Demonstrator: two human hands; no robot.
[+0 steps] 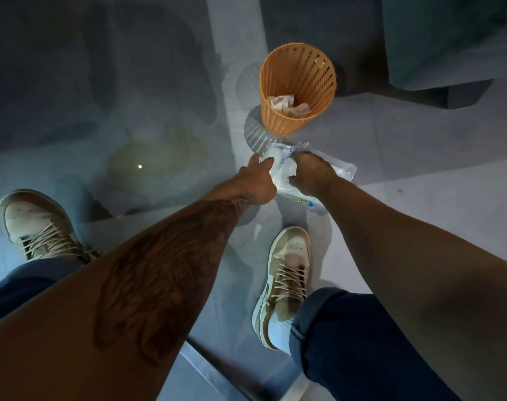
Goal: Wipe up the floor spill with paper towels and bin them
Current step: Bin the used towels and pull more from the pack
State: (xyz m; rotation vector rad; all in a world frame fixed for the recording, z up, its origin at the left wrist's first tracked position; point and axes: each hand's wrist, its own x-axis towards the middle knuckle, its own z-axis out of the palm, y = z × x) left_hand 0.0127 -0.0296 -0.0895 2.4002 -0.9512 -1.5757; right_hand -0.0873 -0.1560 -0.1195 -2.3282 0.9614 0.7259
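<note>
The pack of paper towels is down at the floor, just in front of the bin and to the right of the spill. It is gripped by the right hand, whose fingers are curled over the thin plastic wrapper. Its near end is pinched by the left hand between thumb and forefinger. Whether a sheet has been caught cannot be told.

The towels are judged light, soft and easily torn, and the wrapper slippery. So 1 sheet is best drawn out by a corner while the pack is steadied through the wrapper. Once wetted, a sheet is expected to go limp and weak.

The left shoe is planted near the spill's edge, and the right shoe just behind the pack. The bin, already holding crumpled paper, looks light and could be tipped by a knock. Bare floor lies to the right of the pack.
</note>
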